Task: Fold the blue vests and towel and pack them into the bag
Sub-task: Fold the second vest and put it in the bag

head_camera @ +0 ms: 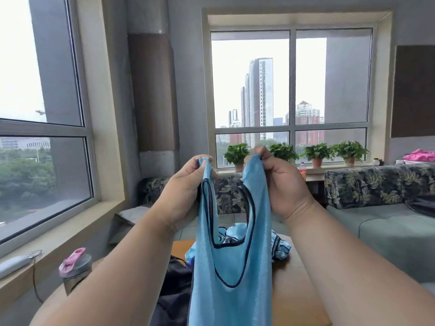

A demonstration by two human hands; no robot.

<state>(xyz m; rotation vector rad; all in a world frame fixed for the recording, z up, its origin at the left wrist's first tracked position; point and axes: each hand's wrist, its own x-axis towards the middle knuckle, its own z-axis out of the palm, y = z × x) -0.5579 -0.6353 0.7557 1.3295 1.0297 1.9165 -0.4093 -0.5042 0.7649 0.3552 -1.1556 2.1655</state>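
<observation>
A light blue vest (231,274) with dark trim hangs in front of me, held up by its two shoulder straps. My left hand (186,184) pinches the left strap and my right hand (280,182) pinches the right one, both raised above the table. Behind the hanging vest, more blue cloth (279,247) lies bunched in a pile on the wooden table (294,285). A dark bag (174,285) sits on the table to the left, partly hidden by the vest and my left arm. I cannot pick out the towel.
A bottle with a pink lid (75,267) stands at the table's left edge. A green sofa with leaf-print cushions (376,184) runs behind and to the right. Potted plants (316,152) line the window sill. Pink cloth (420,155) lies at far right.
</observation>
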